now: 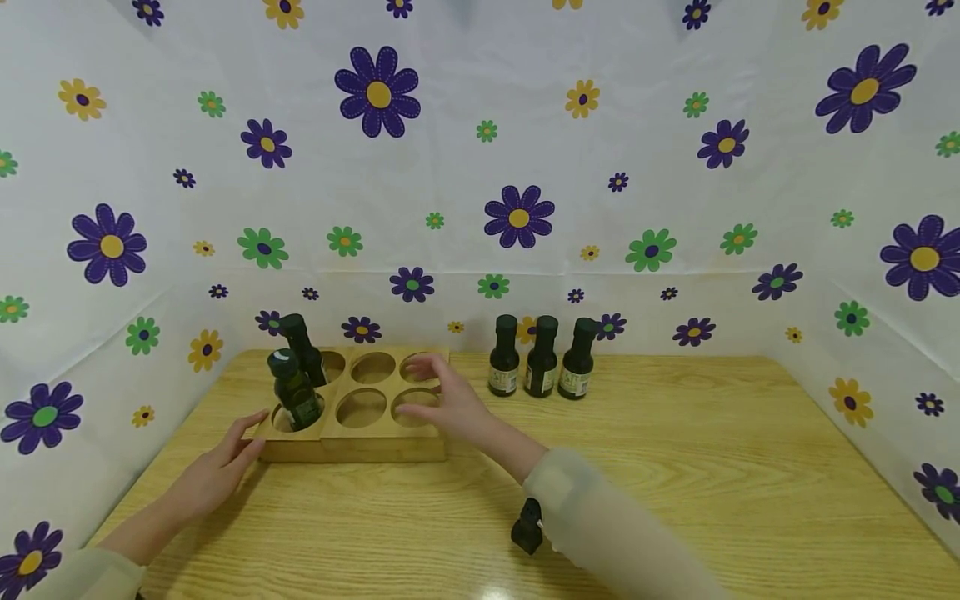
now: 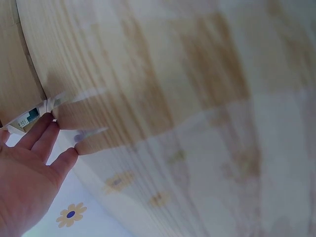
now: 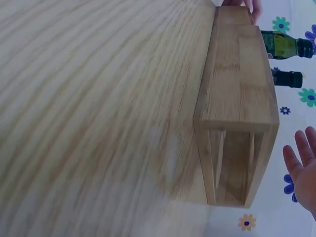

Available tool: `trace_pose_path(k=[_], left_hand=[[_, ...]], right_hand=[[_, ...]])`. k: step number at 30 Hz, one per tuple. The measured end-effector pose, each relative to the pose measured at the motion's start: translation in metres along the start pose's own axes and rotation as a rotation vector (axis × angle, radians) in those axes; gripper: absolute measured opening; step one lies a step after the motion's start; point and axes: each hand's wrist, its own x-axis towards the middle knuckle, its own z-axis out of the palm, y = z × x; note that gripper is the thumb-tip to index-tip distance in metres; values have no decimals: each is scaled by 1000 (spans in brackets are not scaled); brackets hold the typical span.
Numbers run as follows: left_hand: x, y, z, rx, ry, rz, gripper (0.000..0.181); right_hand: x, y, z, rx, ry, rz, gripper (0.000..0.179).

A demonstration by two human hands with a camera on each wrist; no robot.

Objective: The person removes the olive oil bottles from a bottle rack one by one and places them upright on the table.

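Observation:
A wooden bottle rack point(image 1: 382, 451) with round holes lies on the table at left; its open end faces the right wrist view. A green glass bottle point(image 1: 296, 392) with a dark cap leans in the front left hole, and a dark bottle point(image 1: 303, 348) tilts in the hole behind. My left hand point(image 1: 219, 473) touches the rack's left end with extended fingers, thumb nearer the front. Over the right-end holes hovers my right hand point(image 1: 453, 402), thumb and fingers spread apart around nothing. In the right wrist view this hand point(image 3: 305, 173) appears beside the rack, apart from it.
Three dark labelled bottles, the left point(image 1: 504, 358), middle point(image 1: 542, 360) and right point(image 1: 577, 362), stand upright in a row behind and right of the rack. A flower-printed white cloth point(image 1: 450, 167) walls in the wooden table point(image 1: 675, 467) at the back and sides.

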Motion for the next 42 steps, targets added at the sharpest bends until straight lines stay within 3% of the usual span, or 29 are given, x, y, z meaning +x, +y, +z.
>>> trace_pose_path(k=[12,22,37,42], left_hand=[[-1,2,-1,-2,1,-8,57],[-2,2,-1,1,12,2,56],[-1,1,-2,-7,-2,-14,56],[-1,2,-2,0,14,-6,55]], right_hand=[[26,-9,36,-70,-49,16,64],[42,-9,66,3,-91,51,65],[63,-17,96,-126,-103,31,66],[67,-23,106,-117,-102,32,67]])
